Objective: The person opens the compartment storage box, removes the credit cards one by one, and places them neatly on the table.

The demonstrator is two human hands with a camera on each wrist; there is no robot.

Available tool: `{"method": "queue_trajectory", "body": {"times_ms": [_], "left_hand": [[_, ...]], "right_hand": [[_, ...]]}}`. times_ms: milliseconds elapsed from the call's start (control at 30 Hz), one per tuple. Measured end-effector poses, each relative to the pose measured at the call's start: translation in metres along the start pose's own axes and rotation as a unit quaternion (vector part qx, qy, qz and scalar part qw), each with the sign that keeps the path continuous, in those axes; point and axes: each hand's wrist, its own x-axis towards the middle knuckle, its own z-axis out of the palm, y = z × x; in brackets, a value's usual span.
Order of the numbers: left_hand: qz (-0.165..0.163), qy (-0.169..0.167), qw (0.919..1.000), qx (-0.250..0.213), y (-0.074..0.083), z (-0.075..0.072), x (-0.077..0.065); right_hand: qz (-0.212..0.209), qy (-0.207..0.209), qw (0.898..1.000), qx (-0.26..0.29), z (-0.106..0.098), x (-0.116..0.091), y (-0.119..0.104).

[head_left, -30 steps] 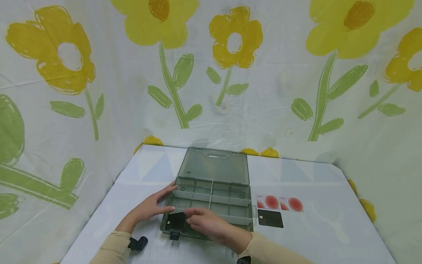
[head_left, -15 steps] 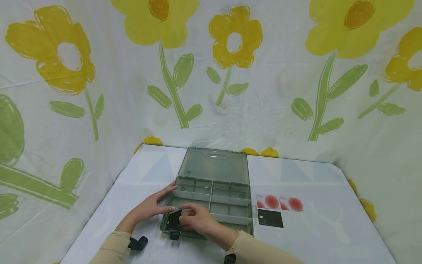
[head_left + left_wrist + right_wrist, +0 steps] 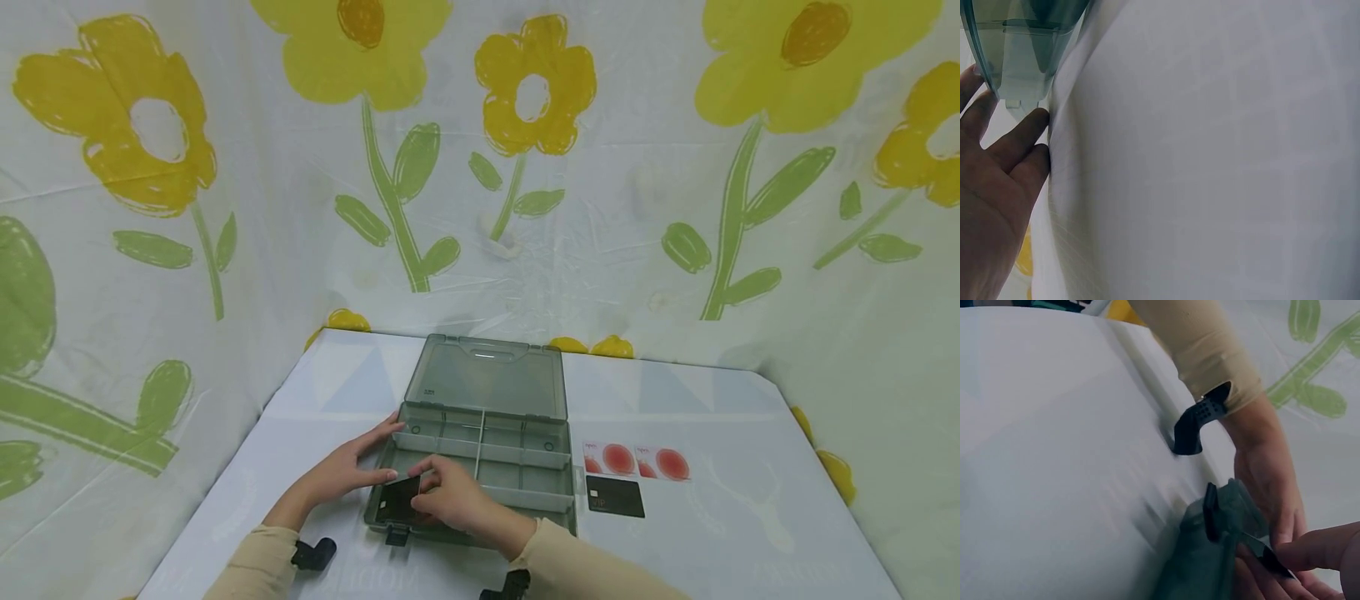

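Note:
A grey-green see-through plastic divider box [image 3: 525,479] lies on the table with its lid [image 3: 487,379] raised at the back. My left hand [image 3: 348,471] rests along the box's left side, fingers spread and mostly straight; in the left wrist view its fingertips touch the wall. Over the front-left compartment, my right hand [image 3: 457,498] pinches a black card [image 3: 397,500] between thumb and fingers. That card tilts in the compartment, its right edge raised. The right wrist view shows the right thumb [image 3: 1310,550] pressing the card [image 3: 1266,556] near the box's front latch [image 3: 1211,512].
Right of the box lie two white-and-red printed cards [image 3: 609,458] [image 3: 663,463] side by side. Just in front of them is another black card [image 3: 615,497] marked VIP. A black wrist-camera mount [image 3: 313,553] sticks out by the left sleeve. Flower-printed cloth [image 3: 600,250] surrounds the table.
My right hand has moved left and now grips the black card's right edge, which has risen. The left hand has stayed on the box's side.

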Motion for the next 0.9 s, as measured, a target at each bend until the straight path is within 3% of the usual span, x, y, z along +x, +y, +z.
{"method": "queue_trajectory", "body": {"times_ms": [300,900], "left_hand": [[0.001,0.001,1.0000,0.006,-0.001,0.000,0.000],[-0.001,0.004,0.9999,0.012,-0.001,0.001,0.001]], "right_hand": [[0.015,-0.002,1.000,0.009,-0.020,-0.009,-0.006],[-0.037,0.034,0.998,-0.038,-0.068,-0.035,0.007]]}}
